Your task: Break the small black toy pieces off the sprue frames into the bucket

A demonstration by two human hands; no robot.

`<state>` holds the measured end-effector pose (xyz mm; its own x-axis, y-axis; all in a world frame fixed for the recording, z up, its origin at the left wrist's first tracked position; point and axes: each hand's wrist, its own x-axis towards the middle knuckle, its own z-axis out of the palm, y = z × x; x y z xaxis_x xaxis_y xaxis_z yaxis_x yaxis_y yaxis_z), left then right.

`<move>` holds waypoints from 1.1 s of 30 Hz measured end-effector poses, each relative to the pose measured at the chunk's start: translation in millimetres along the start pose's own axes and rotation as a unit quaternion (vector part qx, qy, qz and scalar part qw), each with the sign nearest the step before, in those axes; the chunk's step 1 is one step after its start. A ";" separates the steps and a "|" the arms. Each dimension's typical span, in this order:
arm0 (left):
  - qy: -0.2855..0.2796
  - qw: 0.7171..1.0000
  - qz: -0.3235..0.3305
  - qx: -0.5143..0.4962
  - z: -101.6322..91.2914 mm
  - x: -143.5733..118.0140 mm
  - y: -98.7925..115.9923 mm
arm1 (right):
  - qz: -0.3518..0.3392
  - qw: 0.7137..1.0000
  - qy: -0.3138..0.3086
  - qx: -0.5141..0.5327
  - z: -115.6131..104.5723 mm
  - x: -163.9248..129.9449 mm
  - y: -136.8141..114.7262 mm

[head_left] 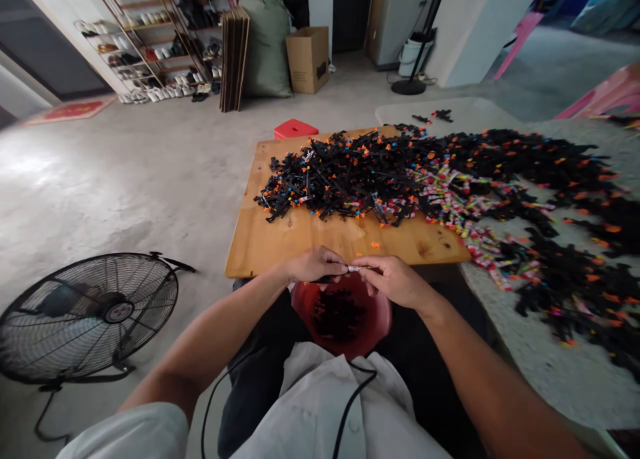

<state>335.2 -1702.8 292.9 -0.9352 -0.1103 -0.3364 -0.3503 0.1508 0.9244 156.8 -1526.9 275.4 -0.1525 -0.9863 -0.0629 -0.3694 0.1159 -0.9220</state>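
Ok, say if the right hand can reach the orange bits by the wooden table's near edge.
Probably yes: the orange bits lie just beyond the right hand, nothing visibly between, though it holds a small piece.

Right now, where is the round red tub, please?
In the head view, the tub is lower centre, beneath the left hand and right hand, near the wooden tabletop.

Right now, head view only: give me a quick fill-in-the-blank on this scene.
The left hand and right hand meet at a small tube above a ____ tub.
The fan stands to the person's ____.
The pile on the wooden table is mostly ____ in colour.

Missing: red; left; black.
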 end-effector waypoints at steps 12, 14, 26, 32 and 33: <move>0.058 0.948 0.069 0.306 -20.5 16.1 -7.0 | 0.057 0.991 -0.111 -0.046 -7.9 0.8 34.0; 0.147 0.925 0.023 0.351 -35.3 26.1 -6.2 | 0.047 0.991 -0.053 -0.110 -15.9 7.1 29.9; 0.383 0.803 -0.078 0.450 -52.1 91.4 -9.5 | 0.195 0.823 0.391 -0.363 -53.5 87.4 44.0; 0.350 0.812 -0.055 0.463 -41.5 83.4 -17.6 | 0.165 0.822 0.311 -0.448 -47.0 85.4 43.0; 0.343 0.816 -0.050 0.461 -39.3 80.8 -20.2 | 0.144 0.830 0.284 -0.457 -42.9 83.6 42.9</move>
<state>268.8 -1753.4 254.1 -0.7610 -0.6449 0.0710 -0.6094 0.7481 0.2628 88.9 -1599.4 247.0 -0.6673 -0.7178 0.1986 -0.7445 0.6346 -0.2077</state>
